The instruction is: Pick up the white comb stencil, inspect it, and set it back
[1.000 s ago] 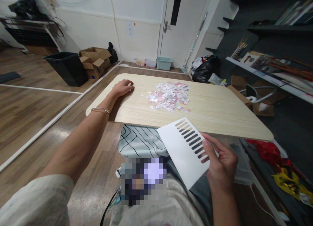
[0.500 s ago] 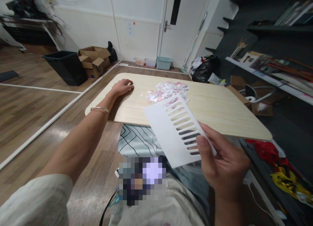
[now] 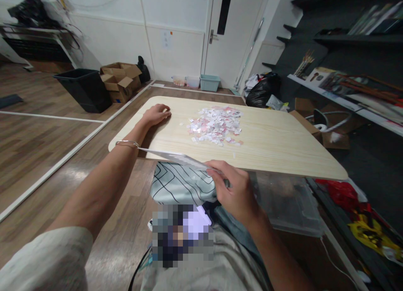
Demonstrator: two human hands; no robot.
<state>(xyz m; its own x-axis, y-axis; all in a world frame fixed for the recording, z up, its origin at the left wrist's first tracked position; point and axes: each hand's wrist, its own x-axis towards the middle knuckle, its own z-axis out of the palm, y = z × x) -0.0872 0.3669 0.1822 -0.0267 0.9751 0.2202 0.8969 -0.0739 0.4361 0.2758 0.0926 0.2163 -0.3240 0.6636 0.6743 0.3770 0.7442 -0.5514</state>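
Observation:
My right hand (image 3: 234, 186) pinches one edge of a thin white plastic scraper (image 3: 178, 156) with a row of slots. The scraper is seen nearly edge-on over the near edge of the table, its far end pointing left toward the bracelet (image 3: 127, 143) on my left wrist. On the left part of the pale wooden table (image 3: 277, 144) rests my left hand (image 3: 157, 114), fingers loosely bent and a little apart, with nothing visible in it. A heap of small white and pink paper scraps (image 3: 217, 124) lies right of that hand, apart from it and from the scraper.
A patterned cushion (image 3: 182, 184) and a clear plastic bin (image 3: 289, 207) sit below the near table edge. On the floor beyond are a black trash bin (image 3: 85, 89), cardboard boxes (image 3: 122, 79) and a teal basket (image 3: 210, 83). Dark shelves (image 3: 352, 39) line the right.
My right hand has moved left, turning the scraper from face-on to nearly edge-on and swinging it toward my left wrist. More of the paper heap shows. My left hand stays in place.

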